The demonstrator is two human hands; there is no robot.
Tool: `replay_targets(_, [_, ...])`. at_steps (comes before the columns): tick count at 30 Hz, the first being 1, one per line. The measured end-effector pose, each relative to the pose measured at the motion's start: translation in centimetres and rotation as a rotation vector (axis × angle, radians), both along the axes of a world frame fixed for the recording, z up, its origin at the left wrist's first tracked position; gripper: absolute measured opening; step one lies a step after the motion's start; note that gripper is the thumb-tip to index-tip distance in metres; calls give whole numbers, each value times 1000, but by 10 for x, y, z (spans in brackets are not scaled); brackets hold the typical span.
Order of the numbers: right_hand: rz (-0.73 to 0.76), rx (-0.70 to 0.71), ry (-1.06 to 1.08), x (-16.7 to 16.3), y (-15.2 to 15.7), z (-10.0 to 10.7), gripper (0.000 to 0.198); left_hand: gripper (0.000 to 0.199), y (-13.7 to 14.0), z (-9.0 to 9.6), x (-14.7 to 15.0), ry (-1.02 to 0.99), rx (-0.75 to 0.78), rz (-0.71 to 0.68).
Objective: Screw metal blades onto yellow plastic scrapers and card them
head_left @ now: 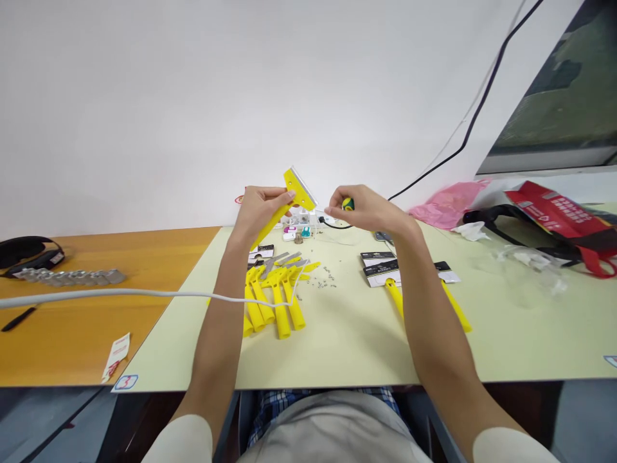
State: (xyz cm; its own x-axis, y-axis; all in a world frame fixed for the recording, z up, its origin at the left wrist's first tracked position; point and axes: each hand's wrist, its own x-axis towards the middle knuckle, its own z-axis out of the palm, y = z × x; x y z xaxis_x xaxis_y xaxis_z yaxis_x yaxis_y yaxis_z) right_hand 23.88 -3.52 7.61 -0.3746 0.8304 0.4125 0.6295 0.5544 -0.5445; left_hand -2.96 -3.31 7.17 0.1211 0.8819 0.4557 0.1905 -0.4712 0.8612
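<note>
Left fingers (289,196) pinch the yellow scraper (301,194) just below its head; right fingers (339,197) curl round a green-yellow handle (348,204)

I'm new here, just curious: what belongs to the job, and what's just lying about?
Likely the job's:
- yellow scraper, in the left hand
- green-yellow tool, in the right hand
- yellow handles
- scattered bits

Seemingly lying about:
- pink plastic
- red bag
- paper tag

Both forearms (219,321) reach forward; the left hand (261,209) grips, thumb uppermost; the right hand (366,204), bent inward, seems pinched at the fingertips.
</note>
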Motion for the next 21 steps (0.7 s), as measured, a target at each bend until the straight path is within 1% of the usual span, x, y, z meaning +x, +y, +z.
replay_targets(2, [84, -123, -193, -5, 11, -16, 16, 31, 4, 1, -12, -10, 0, 29])
replay_targets(4, [175, -344, -417, -14, 21, -40, 13, 30, 8, 3, -22, -9, 18, 55])
replay_targets(5, [209, -455, -513, -18, 25, -54, 13, 30, 10, 3, -26, -8, 31, 65])
replay_targets(6, [208, -546, -597, -22, 28, -68, 17, 30, 11, 4, -29, -6, 44, 71])
replay_targets(7, [210, -613, -656, -25, 29, -82, 22, 29, 11, 5, -32, -6, 55, 71])
replay_targets(9, [212, -696, -704, -29, 31, -105, 28, 28, 11, 6, -33, -7, 71, 61])
replay_targets(10, [219, -715, -703, -30, 31, -113, 28, 27, 10, 7, -33, -8, 77, 55])
replay_targets(12, [224, -725, -691, -29, 33, -124, 27, 28, 5, 8, -32, -1, 88, 41])
replay_targets(17, [225, -718, -677, -25, 41, -131, 22, 31, -7, 13, -26, 40, 91, 9])
replay_targets(21, [214, -712, -675, -23, 46, -139, 18, 28, -9, 14, -24, 88, 104, 22])
